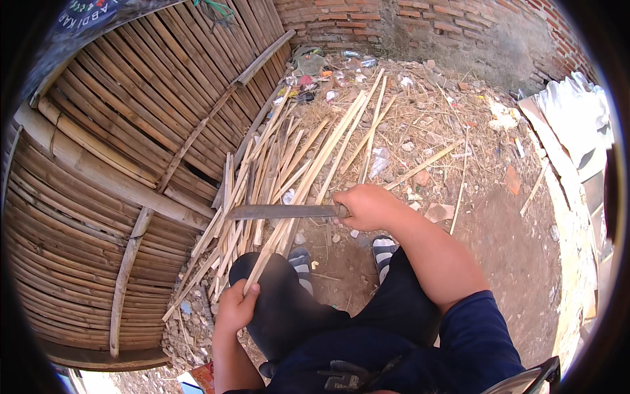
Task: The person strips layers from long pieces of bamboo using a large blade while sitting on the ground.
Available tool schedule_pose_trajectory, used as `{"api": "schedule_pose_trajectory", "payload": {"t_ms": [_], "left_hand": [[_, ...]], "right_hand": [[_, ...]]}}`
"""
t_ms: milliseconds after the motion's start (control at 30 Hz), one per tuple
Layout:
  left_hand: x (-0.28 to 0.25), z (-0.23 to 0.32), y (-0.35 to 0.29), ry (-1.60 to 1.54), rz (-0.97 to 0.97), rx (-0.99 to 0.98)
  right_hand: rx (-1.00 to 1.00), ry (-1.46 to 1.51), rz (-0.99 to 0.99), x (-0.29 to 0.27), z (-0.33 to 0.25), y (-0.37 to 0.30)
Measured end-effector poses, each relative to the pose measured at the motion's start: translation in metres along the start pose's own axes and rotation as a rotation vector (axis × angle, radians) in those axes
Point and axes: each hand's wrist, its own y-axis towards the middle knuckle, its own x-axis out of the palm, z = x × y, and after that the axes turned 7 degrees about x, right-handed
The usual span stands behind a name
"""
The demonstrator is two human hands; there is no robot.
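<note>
My right hand point(369, 209) is closed round the handle of a machete point(282, 212). Its long dark blade points left and lies across several pale bamboo strips. Beside my left knee, my left hand point(236, 306) grips the near end of a bamboo strip point(262, 261). That strip slants up and away to the right, passing under the blade. Whether the edge touches it, I cannot tell. More split strips point(262, 174) lie in a loose pile to the left, between my legs and the bamboo wall.
A slatted bamboo wall point(131, 98) rises close on the left. Brick walling point(446, 33) stands at the far side. Litter, straw and stones cover the ground point(407, 118) ahead. White sheeting point(574, 111) lies at the right. My sandalled feet point(384, 253) are below the blade.
</note>
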Motion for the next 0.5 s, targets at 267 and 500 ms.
{"api": "schedule_pose_trajectory", "payload": {"t_ms": [267,500], "left_hand": [[-0.008,-0.005,-0.001,-0.112,-0.069,-0.051],[-0.006,-0.014,-0.002,-0.216,-0.077,-0.090]], "right_hand": [[0.146,0.106,0.160,-0.022,0.037,0.010],[0.290,0.295,0.269,-0.025,0.055,0.008]]}}
